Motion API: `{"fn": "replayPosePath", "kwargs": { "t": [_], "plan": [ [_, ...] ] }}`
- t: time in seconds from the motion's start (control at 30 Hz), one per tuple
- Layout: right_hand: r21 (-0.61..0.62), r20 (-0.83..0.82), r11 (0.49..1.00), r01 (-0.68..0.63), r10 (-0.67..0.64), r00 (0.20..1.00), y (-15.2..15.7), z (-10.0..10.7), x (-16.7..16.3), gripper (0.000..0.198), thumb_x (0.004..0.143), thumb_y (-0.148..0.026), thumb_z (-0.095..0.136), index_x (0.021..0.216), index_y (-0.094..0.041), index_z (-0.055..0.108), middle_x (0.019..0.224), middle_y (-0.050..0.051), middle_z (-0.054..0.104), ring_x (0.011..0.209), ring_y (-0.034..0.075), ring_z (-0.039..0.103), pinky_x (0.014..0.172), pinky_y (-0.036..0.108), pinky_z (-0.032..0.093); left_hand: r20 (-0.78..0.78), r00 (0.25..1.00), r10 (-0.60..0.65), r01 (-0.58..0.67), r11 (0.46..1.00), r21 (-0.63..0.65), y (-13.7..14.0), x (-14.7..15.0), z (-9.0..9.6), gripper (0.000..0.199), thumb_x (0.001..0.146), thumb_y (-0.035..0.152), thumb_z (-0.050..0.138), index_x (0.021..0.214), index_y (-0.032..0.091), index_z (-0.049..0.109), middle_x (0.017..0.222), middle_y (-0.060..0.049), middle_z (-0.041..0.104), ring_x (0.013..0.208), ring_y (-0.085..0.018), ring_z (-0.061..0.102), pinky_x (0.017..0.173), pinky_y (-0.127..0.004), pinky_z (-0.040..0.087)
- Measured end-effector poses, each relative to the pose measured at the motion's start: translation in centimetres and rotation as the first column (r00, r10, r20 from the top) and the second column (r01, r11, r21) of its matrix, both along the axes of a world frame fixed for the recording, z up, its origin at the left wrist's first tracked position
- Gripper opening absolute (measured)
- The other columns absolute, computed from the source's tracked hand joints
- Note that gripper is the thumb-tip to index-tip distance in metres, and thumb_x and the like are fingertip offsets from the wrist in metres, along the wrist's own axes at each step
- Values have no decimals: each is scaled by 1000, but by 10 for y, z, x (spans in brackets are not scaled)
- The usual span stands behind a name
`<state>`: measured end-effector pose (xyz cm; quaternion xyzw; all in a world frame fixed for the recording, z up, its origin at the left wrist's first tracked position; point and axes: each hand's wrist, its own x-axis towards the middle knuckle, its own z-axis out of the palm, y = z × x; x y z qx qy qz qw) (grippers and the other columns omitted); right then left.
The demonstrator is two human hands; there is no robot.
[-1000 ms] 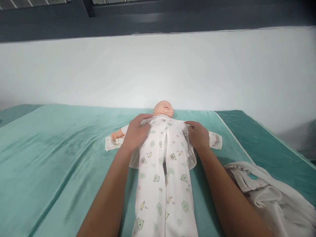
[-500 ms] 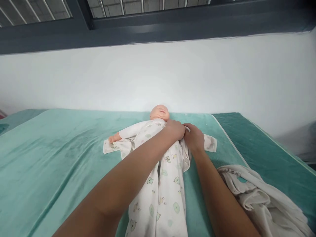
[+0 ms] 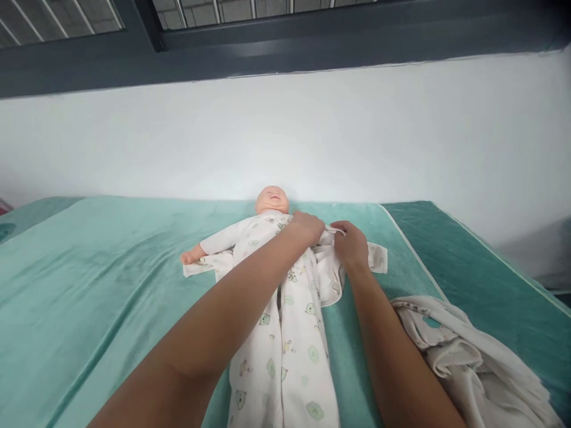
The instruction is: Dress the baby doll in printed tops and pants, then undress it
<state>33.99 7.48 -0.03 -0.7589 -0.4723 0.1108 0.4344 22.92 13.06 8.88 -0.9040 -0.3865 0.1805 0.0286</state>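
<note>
A baby doll [image 3: 272,201] lies on its back, wearing a white romper [image 3: 303,333] printed with green animals. Its arm at the left is stretched out in a white sleeve. Beneath the doll a patterned baby garment [image 3: 329,276] is spread, its sleeves out to both sides. At the doll's shoulder on the right, my left hand [image 3: 308,227] is closed on cloth. My right hand [image 3: 352,246] pinches the upper edge of the spread garment, and a band of white cloth runs between both hands. The doll's other arm is hidden by my hands and the cloth.
A crumpled white cloth [image 3: 473,356] lies at the lower right on the green bed cover [image 3: 111,285]. A darker green strip [image 3: 473,255] borders it on the right. Behind the bed rises a white wall [image 3: 223,137] below a dark window frame [image 3: 276,50].
The doll has shifted to the left, along with my left hand. The gap between my hands is wider, and more of the spread garment shows between them. My right hand has hardly moved.
</note>
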Motion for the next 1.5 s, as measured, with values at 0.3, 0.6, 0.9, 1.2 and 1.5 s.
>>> {"fn": "replayPosePath", "kwargs": {
  "t": [0.3,0.6,0.9,1.2,1.5],
  "plan": [
    [61,-50,998,5,-1,999,4,-7,9,34,76,-19,44,98,-21,70,97,8,72,91,25,62,83,36,44,23,998,-62,60,994,96,-4,-7,5,42,86,11,52,127,16,58,128,-17,63,118,-30,59,93,-44,46],
    [181,-367,982,57,13,930,3,-6,13,25,69,-24,49,86,-18,66,89,7,68,83,23,60,75,33,46,9,997,-79,74,963,260,-8,-39,32,45,81,6,55,125,13,56,124,-17,61,113,-31,57,87,-43,42],
    [209,-727,974,87,96,680,4,-5,15,27,61,-23,57,88,-19,60,84,6,70,67,20,65,59,32,52,-4,1000,-22,23,969,247,-14,-53,45,42,83,5,54,125,15,54,123,-15,59,113,-29,55,85,-39,42],
    [227,-799,969,97,128,587,3,4,14,30,56,-20,59,86,-20,59,79,4,70,59,17,62,50,27,48,30,999,12,-18,976,216,-6,-62,40,40,83,7,52,122,14,53,121,-16,60,112,-30,57,84,-38,46],
    [310,-370,951,9,112,922,2,7,15,39,55,-18,44,85,-17,68,86,6,70,81,21,65,74,33,51,90,996,21,-34,989,147,-6,-41,15,41,83,9,54,123,15,56,120,-16,63,110,-30,61,85,-40,46]
  ]
}}
